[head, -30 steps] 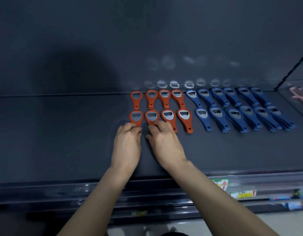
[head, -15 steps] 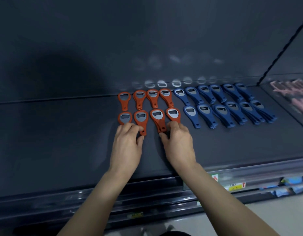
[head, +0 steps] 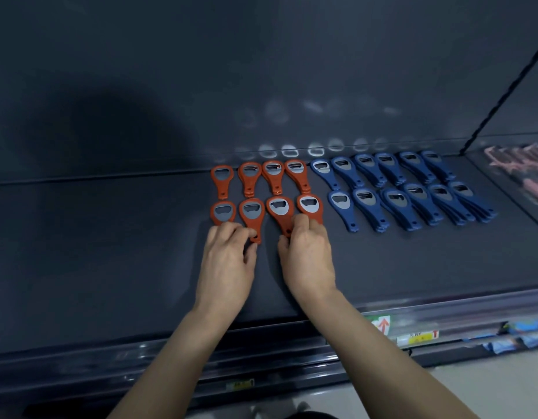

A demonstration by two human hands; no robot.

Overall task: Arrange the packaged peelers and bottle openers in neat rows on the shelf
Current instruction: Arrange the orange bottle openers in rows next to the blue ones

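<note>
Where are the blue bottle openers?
In the head view, the blue plastic bottle openers lie in two rows on the dark shelf, right of the orange plastic bottle openers and left of the blurry pink items.

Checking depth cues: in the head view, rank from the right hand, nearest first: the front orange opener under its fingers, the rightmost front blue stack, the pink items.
1. Front orange opener, touching the right hand.
2. Rightmost front blue stack, further right.
3. Pink items, at the far-right edge.
</note>
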